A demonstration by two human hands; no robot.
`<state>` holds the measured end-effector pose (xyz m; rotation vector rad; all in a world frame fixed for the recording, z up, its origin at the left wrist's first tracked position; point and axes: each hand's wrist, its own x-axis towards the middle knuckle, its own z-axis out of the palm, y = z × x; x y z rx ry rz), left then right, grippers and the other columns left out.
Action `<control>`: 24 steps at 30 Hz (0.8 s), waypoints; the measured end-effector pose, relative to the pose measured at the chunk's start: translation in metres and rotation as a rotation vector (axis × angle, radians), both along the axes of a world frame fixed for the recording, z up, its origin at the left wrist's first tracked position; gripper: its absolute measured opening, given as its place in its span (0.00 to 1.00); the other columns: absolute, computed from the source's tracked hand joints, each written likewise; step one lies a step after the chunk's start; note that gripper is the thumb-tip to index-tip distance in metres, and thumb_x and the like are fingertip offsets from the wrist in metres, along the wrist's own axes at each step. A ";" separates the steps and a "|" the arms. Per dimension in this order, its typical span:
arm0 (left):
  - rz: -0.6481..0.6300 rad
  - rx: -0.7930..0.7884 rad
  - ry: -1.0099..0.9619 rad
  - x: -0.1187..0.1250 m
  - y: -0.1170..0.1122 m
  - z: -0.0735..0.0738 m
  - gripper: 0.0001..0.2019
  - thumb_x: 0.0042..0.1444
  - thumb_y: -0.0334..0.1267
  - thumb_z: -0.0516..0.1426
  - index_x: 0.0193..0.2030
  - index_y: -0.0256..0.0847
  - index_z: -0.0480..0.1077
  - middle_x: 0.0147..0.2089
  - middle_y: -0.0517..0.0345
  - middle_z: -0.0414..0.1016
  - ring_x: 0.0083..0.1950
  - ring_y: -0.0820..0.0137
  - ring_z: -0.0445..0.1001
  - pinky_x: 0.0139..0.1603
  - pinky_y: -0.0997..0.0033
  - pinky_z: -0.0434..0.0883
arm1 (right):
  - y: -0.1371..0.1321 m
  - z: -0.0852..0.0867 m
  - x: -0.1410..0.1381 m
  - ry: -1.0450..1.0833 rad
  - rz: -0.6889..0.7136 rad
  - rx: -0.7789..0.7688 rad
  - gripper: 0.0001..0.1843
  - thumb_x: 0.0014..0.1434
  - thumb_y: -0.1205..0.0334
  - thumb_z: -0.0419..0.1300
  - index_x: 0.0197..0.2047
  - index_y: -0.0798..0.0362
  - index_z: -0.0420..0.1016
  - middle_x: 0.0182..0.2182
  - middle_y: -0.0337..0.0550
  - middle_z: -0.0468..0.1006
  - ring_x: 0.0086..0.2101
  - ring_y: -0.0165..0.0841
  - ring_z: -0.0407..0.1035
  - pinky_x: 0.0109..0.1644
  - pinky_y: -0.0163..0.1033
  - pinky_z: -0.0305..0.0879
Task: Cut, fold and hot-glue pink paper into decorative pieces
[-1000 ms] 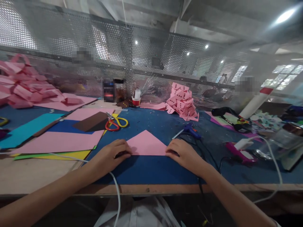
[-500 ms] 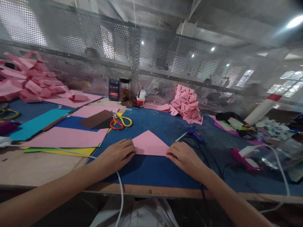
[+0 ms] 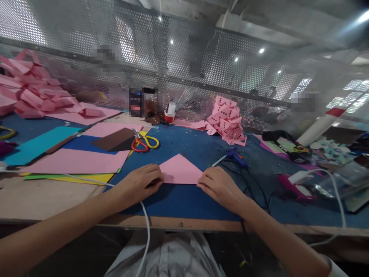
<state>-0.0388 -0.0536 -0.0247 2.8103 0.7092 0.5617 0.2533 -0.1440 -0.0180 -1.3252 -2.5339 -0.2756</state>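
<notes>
A sheet of pink paper (image 3: 180, 171), folded into a triangle with its peak pointing away from me, lies on the blue tabletop (image 3: 184, 204). My left hand (image 3: 144, 181) is closed on its left corner, fingers curled. At the opposite corner my right hand (image 3: 219, 186) pinches the paper near the bottom edge. Red-and-yellow scissors (image 3: 145, 141) rest beyond my left hand. A blue glue gun (image 3: 236, 157) lies just past my right hand, with its dark cord trailing toward me.
Coloured paper sheets (image 3: 77, 161) are stacked at left, behind them a heap of folded pink strips (image 3: 34, 88). Dotted pink pieces (image 3: 225, 121) pile up by the mesh partition (image 3: 184, 50). A white cable (image 3: 147, 223) hangs over the front edge. A magenta power strip (image 3: 295, 188) sits right.
The view has shifted slightly, so everything sits a little higher in the picture. Both hands stay at the paper's corners, the right one slightly further in along the edge.
</notes>
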 end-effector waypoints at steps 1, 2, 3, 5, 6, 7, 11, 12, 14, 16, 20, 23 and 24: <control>0.004 -0.010 0.002 0.000 0.000 0.000 0.07 0.62 0.32 0.50 0.39 0.40 0.69 0.37 0.56 0.69 0.40 0.69 0.68 0.42 0.71 0.64 | 0.000 -0.001 0.000 -0.001 0.004 0.003 0.12 0.69 0.60 0.50 0.43 0.53 0.74 0.37 0.46 0.75 0.39 0.35 0.66 0.44 0.43 0.56; 0.006 -0.018 0.001 0.000 0.000 0.000 0.07 0.62 0.32 0.50 0.39 0.40 0.69 0.37 0.56 0.69 0.40 0.69 0.68 0.41 0.71 0.64 | 0.000 -0.001 0.000 -0.001 0.006 0.005 0.12 0.69 0.61 0.50 0.42 0.53 0.74 0.37 0.46 0.75 0.39 0.35 0.66 0.44 0.43 0.56; 0.008 -0.026 -0.003 0.000 -0.001 0.000 0.07 0.63 0.32 0.50 0.39 0.40 0.69 0.38 0.56 0.69 0.40 0.69 0.68 0.42 0.71 0.64 | 0.000 -0.002 0.000 0.000 0.007 0.005 0.12 0.69 0.61 0.50 0.42 0.53 0.74 0.37 0.46 0.75 0.39 0.35 0.66 0.43 0.42 0.56; 0.008 -0.044 -0.017 -0.001 -0.001 0.001 0.07 0.63 0.33 0.50 0.39 0.41 0.69 0.39 0.56 0.70 0.41 0.69 0.68 0.42 0.71 0.64 | -0.002 -0.002 0.000 0.006 0.007 0.000 0.12 0.69 0.61 0.50 0.42 0.53 0.74 0.37 0.46 0.75 0.39 0.35 0.67 0.43 0.42 0.56; 0.008 -0.054 -0.021 -0.001 -0.002 0.001 0.07 0.63 0.34 0.51 0.40 0.41 0.69 0.39 0.56 0.70 0.41 0.69 0.68 0.42 0.71 0.64 | -0.002 -0.003 0.001 0.009 0.006 -0.006 0.12 0.69 0.61 0.50 0.42 0.53 0.74 0.37 0.46 0.75 0.39 0.35 0.67 0.43 0.42 0.56; 0.008 -0.063 -0.020 -0.001 -0.002 0.001 0.06 0.63 0.35 0.51 0.40 0.41 0.70 0.40 0.56 0.70 0.42 0.69 0.69 0.42 0.71 0.65 | -0.003 -0.003 0.001 0.013 0.006 -0.012 0.12 0.70 0.61 0.50 0.42 0.53 0.74 0.37 0.46 0.75 0.40 0.35 0.67 0.43 0.42 0.56; 0.001 -0.081 -0.014 -0.003 -0.001 -0.001 0.07 0.64 0.38 0.52 0.41 0.42 0.71 0.42 0.55 0.70 0.44 0.68 0.69 0.44 0.70 0.65 | -0.004 -0.003 0.001 0.040 0.000 -0.033 0.12 0.69 0.60 0.50 0.42 0.53 0.74 0.37 0.45 0.76 0.39 0.34 0.67 0.43 0.42 0.56; -0.001 -0.079 -0.017 -0.003 0.000 -0.001 0.07 0.64 0.38 0.52 0.41 0.42 0.71 0.42 0.55 0.70 0.44 0.68 0.69 0.45 0.70 0.65 | -0.004 -0.003 0.001 0.053 -0.003 -0.033 0.12 0.69 0.60 0.51 0.41 0.53 0.74 0.36 0.45 0.76 0.38 0.34 0.67 0.43 0.42 0.56; -0.006 -0.072 -0.024 -0.003 0.001 -0.003 0.08 0.65 0.38 0.51 0.40 0.42 0.71 0.42 0.55 0.70 0.44 0.68 0.69 0.45 0.70 0.65 | -0.004 -0.003 0.000 0.087 -0.010 -0.032 0.11 0.68 0.61 0.51 0.40 0.53 0.74 0.35 0.44 0.75 0.38 0.34 0.67 0.42 0.41 0.56; -0.006 -0.062 -0.027 -0.002 0.002 -0.003 0.08 0.66 0.38 0.51 0.40 0.41 0.71 0.41 0.55 0.70 0.44 0.68 0.69 0.45 0.70 0.64 | -0.004 -0.003 -0.001 0.119 -0.014 -0.036 0.10 0.68 0.62 0.52 0.39 0.53 0.74 0.34 0.44 0.75 0.37 0.34 0.66 0.42 0.41 0.57; -0.002 -0.038 -0.019 0.000 0.002 -0.002 0.09 0.66 0.39 0.51 0.39 0.40 0.70 0.40 0.55 0.71 0.42 0.68 0.68 0.45 0.68 0.64 | -0.003 -0.003 -0.002 0.166 -0.026 -0.060 0.07 0.65 0.65 0.54 0.37 0.53 0.73 0.33 0.43 0.74 0.36 0.33 0.66 0.41 0.40 0.57; 0.023 -0.034 0.004 0.001 0.002 -0.001 0.10 0.65 0.40 0.51 0.39 0.40 0.70 0.38 0.56 0.71 0.41 0.68 0.68 0.44 0.68 0.64 | -0.002 -0.004 -0.001 0.200 -0.037 -0.076 0.06 0.65 0.65 0.55 0.36 0.52 0.72 0.33 0.42 0.74 0.36 0.33 0.65 0.41 0.40 0.57; 0.034 -0.037 0.005 0.001 0.002 -0.001 0.10 0.65 0.40 0.51 0.39 0.40 0.70 0.38 0.56 0.71 0.40 0.68 0.68 0.43 0.68 0.64 | -0.002 -0.005 -0.001 0.210 -0.041 -0.083 0.05 0.65 0.65 0.56 0.36 0.52 0.72 0.33 0.42 0.74 0.36 0.33 0.65 0.41 0.39 0.57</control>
